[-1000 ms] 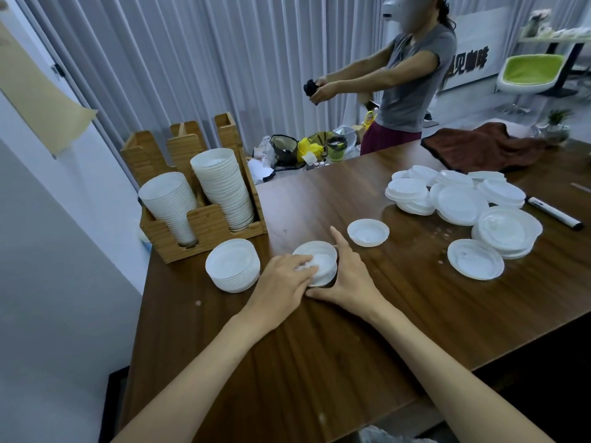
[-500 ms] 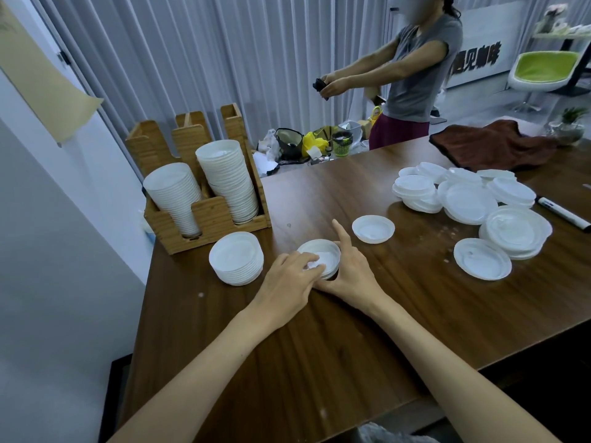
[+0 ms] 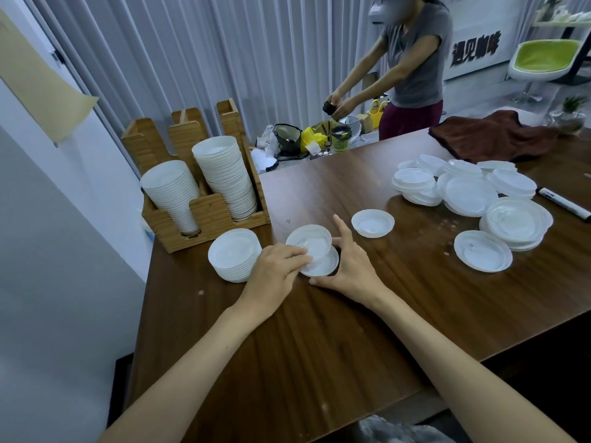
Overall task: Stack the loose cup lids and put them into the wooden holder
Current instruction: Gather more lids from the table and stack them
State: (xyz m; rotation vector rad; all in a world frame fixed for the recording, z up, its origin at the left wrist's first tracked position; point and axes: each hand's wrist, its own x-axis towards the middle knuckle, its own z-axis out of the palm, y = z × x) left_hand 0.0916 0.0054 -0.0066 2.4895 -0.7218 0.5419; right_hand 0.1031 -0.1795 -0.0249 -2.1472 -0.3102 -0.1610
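1. Brown desk (image 3: 319,340), grey curtain (image 3: 192,59) behind.
2. Gripping lid stack (image 3: 316,247) mid-desk with left hand (image 3: 275,278), fingers (image 3: 297,255) curled over its rim.
3. Cupping stack's other side with right hand (image 3: 350,271), forefinger raised.
4. Wooden holder (image 3: 211,215) far-left, lids inside.

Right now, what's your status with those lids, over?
Gripping small lid stack with left hand and right hand, top lid offset. Not yet in wooden holder. Possibly in the way: taller lid stack in front of holder.

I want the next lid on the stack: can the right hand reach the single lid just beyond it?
Probably yes. The single lid lies on bare table just beyond the right hand, nothing between them, though that hand is busy holding the small stack.
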